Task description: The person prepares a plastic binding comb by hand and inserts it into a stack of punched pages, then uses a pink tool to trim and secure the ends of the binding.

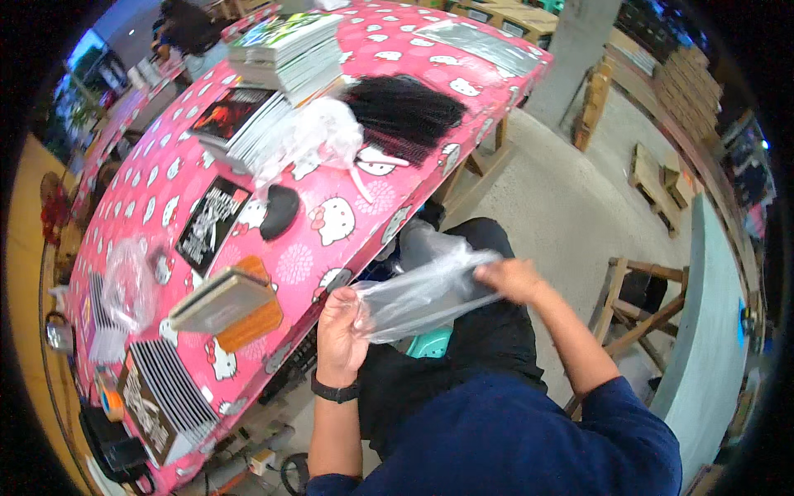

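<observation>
A clear plastic bag is stretched between my two hands, above my lap and beside the table's edge. My left hand, with a dark band on its wrist, grips the bag's near left end between thumb and fingers. At the other end, my right hand is closed on the plastic, its fingers slightly blurred. Nearest on the table is a thick block standing on a brown wooden board. A black rounded object and a black booklet with white artwork lie beyond it.
A pink patterned cloth covers the long table. Stacks of booklets, a crumpled plastic bag, a black bundle and another booklet pile rest on it. To my right are a wooden trestle and a pale green board.
</observation>
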The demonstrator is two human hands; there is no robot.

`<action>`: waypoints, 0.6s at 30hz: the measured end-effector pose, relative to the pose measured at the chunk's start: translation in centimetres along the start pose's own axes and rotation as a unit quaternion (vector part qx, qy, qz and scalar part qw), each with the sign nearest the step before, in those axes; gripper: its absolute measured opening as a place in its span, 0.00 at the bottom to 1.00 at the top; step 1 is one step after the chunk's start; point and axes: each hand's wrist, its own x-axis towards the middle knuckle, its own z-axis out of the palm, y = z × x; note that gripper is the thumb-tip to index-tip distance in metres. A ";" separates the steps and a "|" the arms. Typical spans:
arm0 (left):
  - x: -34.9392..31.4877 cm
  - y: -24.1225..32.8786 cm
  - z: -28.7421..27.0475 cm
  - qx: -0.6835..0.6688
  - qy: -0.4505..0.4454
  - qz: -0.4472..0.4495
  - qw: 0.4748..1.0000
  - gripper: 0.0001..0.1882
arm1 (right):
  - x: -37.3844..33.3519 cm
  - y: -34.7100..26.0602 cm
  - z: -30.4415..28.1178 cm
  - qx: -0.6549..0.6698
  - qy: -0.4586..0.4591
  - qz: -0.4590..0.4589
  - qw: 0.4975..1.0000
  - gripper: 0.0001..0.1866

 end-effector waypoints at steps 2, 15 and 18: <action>1.7 0.1 0.7 0.048 -0.031 -0.018 0.998 0.04 | 1.0 3.8 -1.7 -0.061 0.151 0.151 0.975 0.32; 20.8 -12.3 5.9 0.848 -0.246 0.170 0.437 0.10 | -0.2 24.3 -2.9 0.149 0.533 0.248 0.795 0.22; 23.9 -15.3 7.6 0.898 -0.174 0.193 0.354 0.11 | 1.6 24.5 -2.6 0.134 0.573 0.217 0.779 0.20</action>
